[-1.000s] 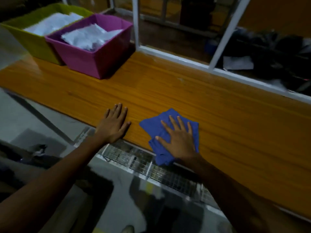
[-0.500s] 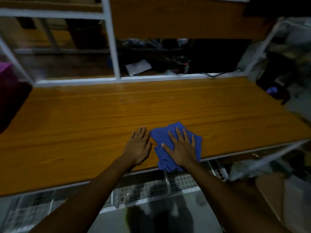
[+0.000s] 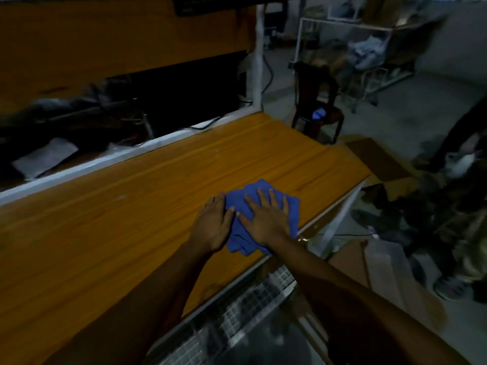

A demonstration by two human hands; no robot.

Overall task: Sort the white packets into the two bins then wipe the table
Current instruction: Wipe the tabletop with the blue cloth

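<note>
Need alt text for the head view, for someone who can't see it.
The right hand presses flat on a crumpled blue cloth near the wooden table's right end; the left hand lies flat against the cloth's left edge. A dark chair stands beyond the table.

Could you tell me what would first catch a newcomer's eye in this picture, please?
The bright blue cloth stands out, lying near the right end of the orange wooden table. The right hand lies flat on it and the left hand lies flat at its left edge. Beyond the table's far corner stands a dark chair.
</note>
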